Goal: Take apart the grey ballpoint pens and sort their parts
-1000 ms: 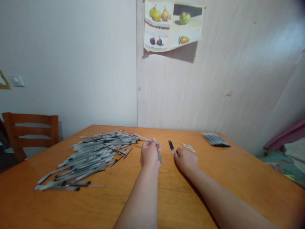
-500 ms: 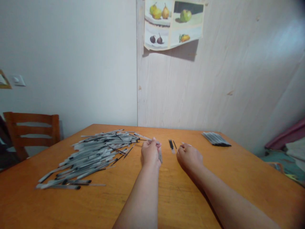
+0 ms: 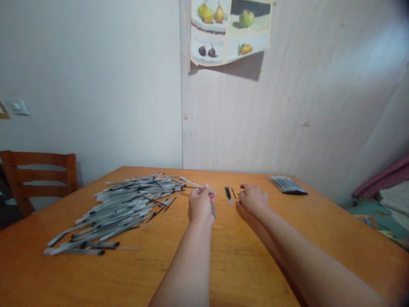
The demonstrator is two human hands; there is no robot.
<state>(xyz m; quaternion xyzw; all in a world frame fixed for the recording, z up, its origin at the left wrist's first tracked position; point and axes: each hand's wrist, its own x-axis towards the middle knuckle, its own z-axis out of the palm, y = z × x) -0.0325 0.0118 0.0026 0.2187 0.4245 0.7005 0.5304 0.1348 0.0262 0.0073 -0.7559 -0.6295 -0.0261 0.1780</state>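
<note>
My left hand [image 3: 201, 204] is closed on a pale pen barrel [image 3: 214, 209] just left of the table's middle. My right hand [image 3: 253, 198] is held over the table with its fingers apart and nothing visible in it. Just left of it lie several thin black refills [image 3: 228, 192], with a single dark refill [image 3: 234, 193] beside them. A big loose heap of clear pens with black ends [image 3: 128, 204] covers the left side. At the back right lies a neat row of pens [image 3: 288, 185], side by side.
The wooden table [image 3: 179, 264] reaches back to a wall with a fruit picture [image 3: 230, 32]. A wooden chair [image 3: 40, 175] stands at the left. Folded cloths [image 3: 383, 192] are beyond the right edge.
My right hand has lifted a little and its fingers have spread. My left hand keeps its grip. The view has shifted slightly.
</note>
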